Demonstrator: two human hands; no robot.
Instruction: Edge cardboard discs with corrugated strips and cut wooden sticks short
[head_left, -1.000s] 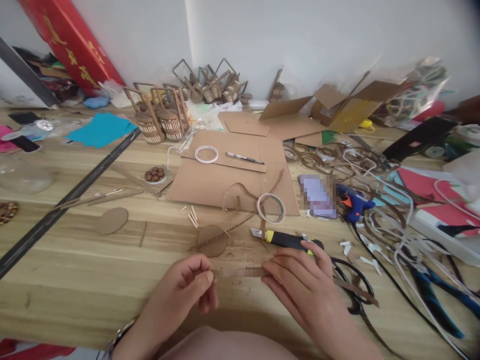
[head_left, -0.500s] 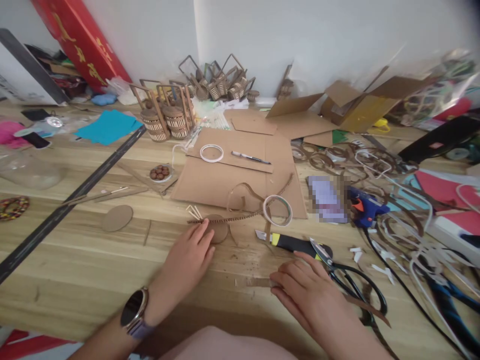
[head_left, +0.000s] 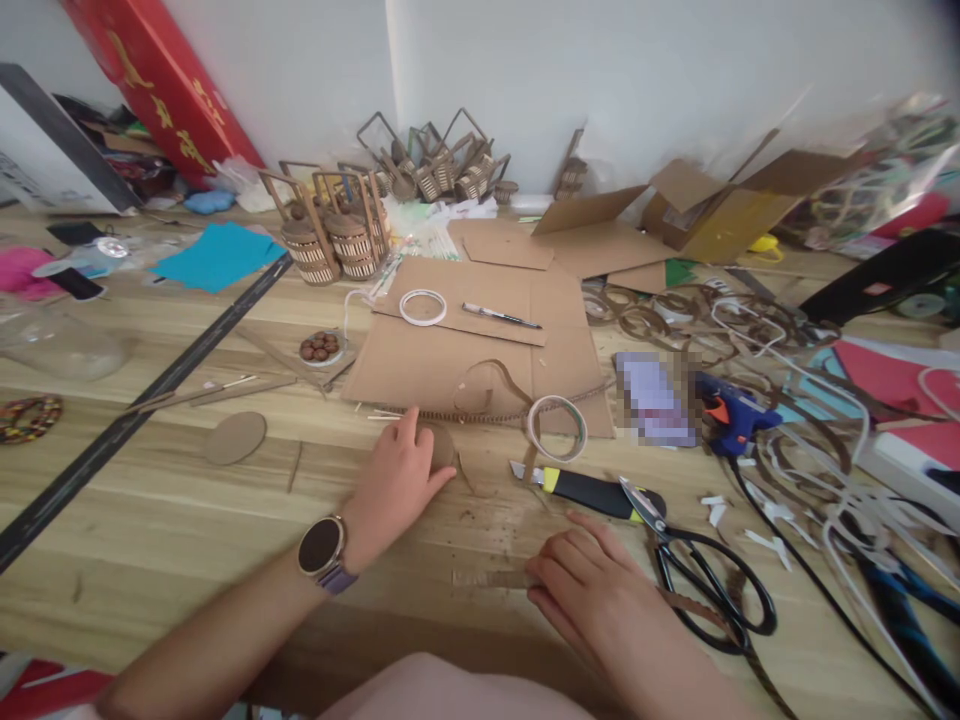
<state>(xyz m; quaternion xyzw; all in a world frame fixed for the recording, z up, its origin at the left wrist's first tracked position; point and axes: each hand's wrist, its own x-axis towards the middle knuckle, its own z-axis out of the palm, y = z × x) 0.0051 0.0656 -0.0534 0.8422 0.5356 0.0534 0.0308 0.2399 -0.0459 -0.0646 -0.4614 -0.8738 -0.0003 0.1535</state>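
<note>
Left hand (head_left: 397,490): reached forward, index finger out straight, thumb spread wide, the other fingers bent under; loose, nothing seen gripped.
Ridged strip (head_left: 465,417): met the left index fingertip near its left end and ran off to the right of it, along the near edge of the cardboard sheet (head_left: 412,365). That finger probably steadied or nudged it; pressing or barely touching, could not tell.
Round card (head_left: 441,448): partly covered by the left fingers, the thumb at its near right side.
Thin sticks (head_left: 382,416): lay just left of the left index fingertip.
Right hand (head_left: 596,595): fingers bent and close together, closed over the flat strip; thumb mostly hidden.
Flat strip (head_left: 487,578): short end poked out left of the right fingers, nearer the body than the left ones. Seemed kept low against the surface (head_left: 187,530) so it would not slip or curl. Whether the brown piece (head_left: 697,610) past the right hand was its other end, could not tell.
Knife (head_left: 592,493): just ahead of the right fingers.
Scissors (head_left: 716,580): right of them, blades across the knife handle; both likely parked there for easy reach.
Tape roll (head_left: 534,440): ahead of the right fingers, overlapping the ridged strip.
</note>
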